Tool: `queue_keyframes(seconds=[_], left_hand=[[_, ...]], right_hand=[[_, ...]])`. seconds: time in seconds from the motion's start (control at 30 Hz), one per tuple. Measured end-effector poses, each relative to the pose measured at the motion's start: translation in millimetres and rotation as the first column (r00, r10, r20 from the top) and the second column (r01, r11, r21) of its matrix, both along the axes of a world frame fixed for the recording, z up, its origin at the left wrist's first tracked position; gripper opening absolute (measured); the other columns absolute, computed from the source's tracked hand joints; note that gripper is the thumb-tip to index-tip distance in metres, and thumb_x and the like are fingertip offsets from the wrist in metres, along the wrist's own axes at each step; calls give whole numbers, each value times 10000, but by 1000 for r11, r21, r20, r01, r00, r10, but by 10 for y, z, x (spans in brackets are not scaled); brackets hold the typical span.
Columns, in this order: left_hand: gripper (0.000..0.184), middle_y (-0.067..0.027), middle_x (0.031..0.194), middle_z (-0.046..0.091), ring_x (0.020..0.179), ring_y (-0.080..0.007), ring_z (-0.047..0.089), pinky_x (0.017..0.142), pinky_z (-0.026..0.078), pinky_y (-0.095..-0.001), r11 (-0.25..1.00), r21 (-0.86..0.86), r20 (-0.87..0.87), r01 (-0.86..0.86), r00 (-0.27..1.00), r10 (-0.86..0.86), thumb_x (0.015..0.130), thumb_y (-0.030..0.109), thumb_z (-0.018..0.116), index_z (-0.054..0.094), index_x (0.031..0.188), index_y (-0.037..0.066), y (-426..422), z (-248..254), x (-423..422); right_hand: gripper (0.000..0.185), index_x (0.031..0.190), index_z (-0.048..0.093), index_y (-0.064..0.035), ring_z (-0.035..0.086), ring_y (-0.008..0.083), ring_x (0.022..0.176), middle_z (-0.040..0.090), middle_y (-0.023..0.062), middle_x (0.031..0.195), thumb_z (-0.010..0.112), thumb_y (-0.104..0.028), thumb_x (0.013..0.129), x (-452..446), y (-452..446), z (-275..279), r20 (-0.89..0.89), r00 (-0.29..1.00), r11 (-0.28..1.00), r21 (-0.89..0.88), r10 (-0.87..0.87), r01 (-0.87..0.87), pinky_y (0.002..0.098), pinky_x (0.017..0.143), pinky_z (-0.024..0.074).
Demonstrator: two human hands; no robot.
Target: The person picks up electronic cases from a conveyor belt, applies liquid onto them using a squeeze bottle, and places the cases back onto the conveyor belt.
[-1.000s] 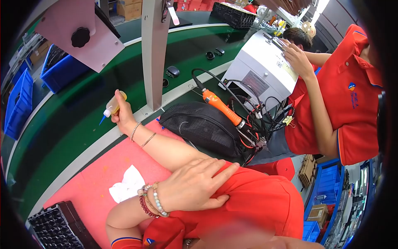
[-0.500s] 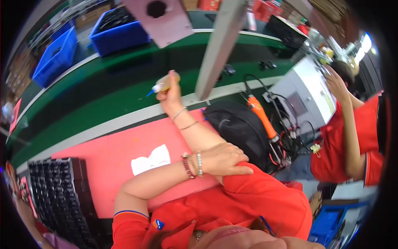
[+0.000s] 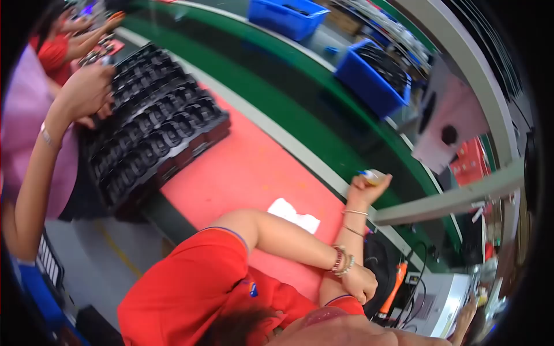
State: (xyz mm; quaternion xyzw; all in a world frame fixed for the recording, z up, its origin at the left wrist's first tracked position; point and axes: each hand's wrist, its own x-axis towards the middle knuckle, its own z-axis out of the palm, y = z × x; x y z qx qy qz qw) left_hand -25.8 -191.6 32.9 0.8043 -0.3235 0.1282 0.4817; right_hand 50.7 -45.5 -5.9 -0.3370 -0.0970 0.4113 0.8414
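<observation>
My right hand [image 3: 368,193] is closed round a small bottle [image 3: 377,177] of yellowish liquid with a blue tip that points left. It is raised near the metal edge of the green belt. My left hand [image 3: 359,282], with beaded bracelets at the wrist, lies across my right arm near the elbow, its fingers curled against it. A crumpled white cloth [image 3: 293,215] rests on the pink mat [image 3: 242,167], left of my right forearm.
At the left, a co-worker's hand [image 3: 89,92] is over a black compartment tray [image 3: 156,118]. Beyond the green belt [image 3: 277,86] stand blue bins [image 3: 372,78]. A metal post [image 3: 450,202] rises right of my right hand. An orange tool [image 3: 395,288] and a black bag [image 3: 378,268] are lower right.
The view has swung left, bringing the tray and a co-worker into fuller sight. My left hand's fingers, earlier spread on my right arm, are now curled. The bottle is still in my right hand.
</observation>
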Motion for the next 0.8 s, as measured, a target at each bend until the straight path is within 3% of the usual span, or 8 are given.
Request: queue_keyframes(seconds=[0.1, 0.17, 0.27, 0.33, 0.5, 0.67, 0.7, 0.8], left_hand=[[209, -103, 772, 664, 724, -210, 633, 650, 481, -315, 977, 3, -14, 214, 977, -214, 752, 209, 597, 678, 819, 28, 96, -17, 113], [239, -94, 787, 670, 734, -164, 633, 648, 477, -282, 923, -138, -71, 358, 926, -370, 762, 229, 643, 675, 828, 1, 160, -6, 139], [271, -105, 810, 668, 750, -126, 604, 681, 450, -268, 921, -42, -187, 387, 903, -388, 771, 230, 637, 660, 857, -26, 157, 152, -11], [268, -78, 786, 653, 725, -112, 580, 648, 442, -269, 923, -86, -213, 375, 898, -385, 775, 215, 636, 642, 855, -41, 98, 138, 20], [266, -12, 726, 615, 662, -77, 520, 565, 422, -274, 809, -503, -161, 305, 887, -434, 784, 176, 634, 598, 849, -80, -282, -185, 363], [242, 23, 680, 581, 637, -58, 490, 526, 404, -266, 817, -539, -92, 205, 950, -299, 787, 144, 630, 572, 803, -90, -298, -91, 222], [229, 35, 661, 559, 622, -52, 474, 518, 394, -262, 702, -685, -117, 195, 922, -370, 778, 141, 633, 569, 769, -79, -307, 29, 70], [205, 28, 654, 567, 609, -56, 492, 517, 405, -264, 582, -808, -185, 96, 896, -404, 749, 118, 647, 585, 778, -74, -414, 151, -61]], right_hand=[[456, 677, 468, -126, 317, 106, 356, 428, -13, 512, 517, -565, 790, -77, -25, 96, 13, 1000, 1000, -14, 6, -6, 224, 370, 209], [445, 709, 461, -132, 325, 103, 351, 442, -7, 541, 533, -565, 780, -71, -27, 78, 33, 999, 1000, -14, 20, -20, 215, 359, 220], [452, 737, 453, -133, 328, 103, 343, 452, -1, 563, 542, -575, 770, -118, -51, 96, 42, 999, 999, -38, 29, -28, 209, 355, 233], [451, 751, 451, -129, 330, 103, 347, 445, 0, 555, 541, -570, 772, -139, -45, 123, 81, 996, 1000, -23, 23, -21, 214, 358, 237], [459, 740, 454, -117, 333, 94, 351, 450, 2, 564, 534, -567, 781, -43, -22, 20, 102, 994, 999, -23, 42, -40, 199, 351, 243], [428, 762, 455, -129, 350, 96, 363, 471, 12, 593, 523, -551, 798, -49, -16, 18, 103, 992, 997, -10, 73, -72, 205, 355, 256], [415, 771, 455, -134, 357, 96, 367, 473, 12, 597, 521, -542, 804, -38, -28, 17, 125, 990, 998, -8, 57, -57, 207, 355, 259], [470, 688, 447, -109, 322, 101, 347, 411, 0, 507, 515, -562, 793, -267, -52, 235, 117, 992, 997, -43, -54, 59, 218, 370, 231]])
